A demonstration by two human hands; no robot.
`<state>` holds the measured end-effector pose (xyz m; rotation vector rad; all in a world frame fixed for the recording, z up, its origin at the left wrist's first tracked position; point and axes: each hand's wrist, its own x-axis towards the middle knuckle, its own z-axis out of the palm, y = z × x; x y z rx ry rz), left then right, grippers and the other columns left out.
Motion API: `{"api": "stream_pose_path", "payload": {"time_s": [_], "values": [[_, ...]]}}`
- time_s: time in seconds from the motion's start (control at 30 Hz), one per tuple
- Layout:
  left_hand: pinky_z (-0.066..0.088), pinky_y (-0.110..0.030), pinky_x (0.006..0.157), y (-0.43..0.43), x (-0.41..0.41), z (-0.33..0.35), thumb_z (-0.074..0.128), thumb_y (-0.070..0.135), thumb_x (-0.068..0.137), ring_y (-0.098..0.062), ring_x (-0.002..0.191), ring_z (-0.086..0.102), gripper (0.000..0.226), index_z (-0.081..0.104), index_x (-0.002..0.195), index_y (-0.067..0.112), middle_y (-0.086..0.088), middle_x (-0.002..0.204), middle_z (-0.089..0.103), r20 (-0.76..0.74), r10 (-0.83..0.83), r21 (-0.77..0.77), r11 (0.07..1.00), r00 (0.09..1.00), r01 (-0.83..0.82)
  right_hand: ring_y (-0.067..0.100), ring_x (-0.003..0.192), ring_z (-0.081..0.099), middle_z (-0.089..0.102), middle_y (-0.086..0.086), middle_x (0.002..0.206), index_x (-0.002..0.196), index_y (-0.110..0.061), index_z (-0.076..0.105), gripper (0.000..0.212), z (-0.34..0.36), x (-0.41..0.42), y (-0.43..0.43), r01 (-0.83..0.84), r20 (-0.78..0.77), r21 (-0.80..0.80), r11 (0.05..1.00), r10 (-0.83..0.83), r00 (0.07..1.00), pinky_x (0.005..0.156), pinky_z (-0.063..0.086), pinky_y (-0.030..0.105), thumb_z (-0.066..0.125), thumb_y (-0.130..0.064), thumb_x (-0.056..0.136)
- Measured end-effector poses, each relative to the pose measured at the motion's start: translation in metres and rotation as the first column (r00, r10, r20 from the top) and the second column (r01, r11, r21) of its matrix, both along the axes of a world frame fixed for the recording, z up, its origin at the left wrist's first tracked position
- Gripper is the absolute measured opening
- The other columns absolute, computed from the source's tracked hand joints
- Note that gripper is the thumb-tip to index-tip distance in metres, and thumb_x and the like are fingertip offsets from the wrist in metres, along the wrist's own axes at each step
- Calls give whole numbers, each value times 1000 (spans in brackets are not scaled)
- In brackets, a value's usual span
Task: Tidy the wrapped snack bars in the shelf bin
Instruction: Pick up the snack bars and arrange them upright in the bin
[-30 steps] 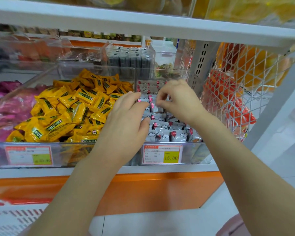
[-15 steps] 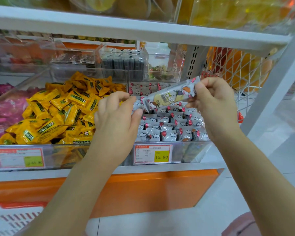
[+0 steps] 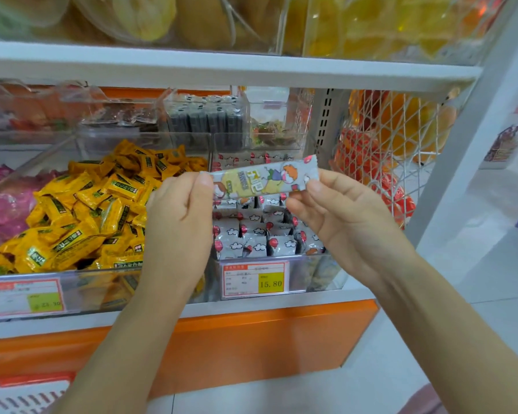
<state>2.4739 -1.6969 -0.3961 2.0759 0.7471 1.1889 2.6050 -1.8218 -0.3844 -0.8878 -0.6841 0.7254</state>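
Two hands hold one bar (image 3: 263, 182) up in front of the bin (image 3: 320, 273), above the rows and not touching them. The left hand (image 3: 177, 222) pinches the bar's left end, thumb on the wrapper, so its grip is closed on the bar. The right hand (image 3: 341, 216) pinches the right end between thumb and forefinger, the other fingers loosely curled below. That grip is closed on the bar too.

The bar is nearly level, right end a bit higher, printed face toward the camera. The other bars (image 3: 251, 240) stand packed in rows inside the clear bin. A price tag (image 3: 256, 280) reading 15.80 sits on its front wall. The next bin to the left holds a heap of yellow packs (image 3: 102, 210). A white mesh basket (image 3: 380, 138) with orange packets hangs to the right.
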Motion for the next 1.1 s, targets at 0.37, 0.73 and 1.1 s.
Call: {"api": "stream_pose_path", "payload": {"time_s": [0.37, 0.73, 1.1], "values": [[29, -10, 40, -4, -4, 6, 38, 25, 99, -4, 39, 37, 42, 57, 67, 7, 7, 46, 56, 154, -147, -165, 971, 977, 172, 12, 62, 68, 68, 5, 64, 78, -3, 58, 9, 0, 0, 1, 134, -99, 0, 991, -133, 986, 60, 54, 16, 61, -10, 74], [37, -13, 45, 3, -7, 5, 38, 4, 97, -2, 51, 43, 27, 61, 103, 17, -3, 79, 71, 206, -496, -361, 762, 843, 537, 9, 57, 66, 66, 2, 58, 81, -5, 55, 14, -3, 7, 0, 210, -274, 6, 978, -200, 941, 57, 54, 16, 48, -2, 93], [37, -18, 39, 6, -7, 10, 43, 27, 96, -8, 46, 45, 19, 54, 99, 12, -15, 81, 72, 333, -343, -565, 673, 878, 477, 15, 66, 68, 68, 1, 65, 83, -9, 62, 20, -1, 3, -1, 237, 198, 42, 971, -241, 950, 68, 55, 21, 54, 9, 86]]}}
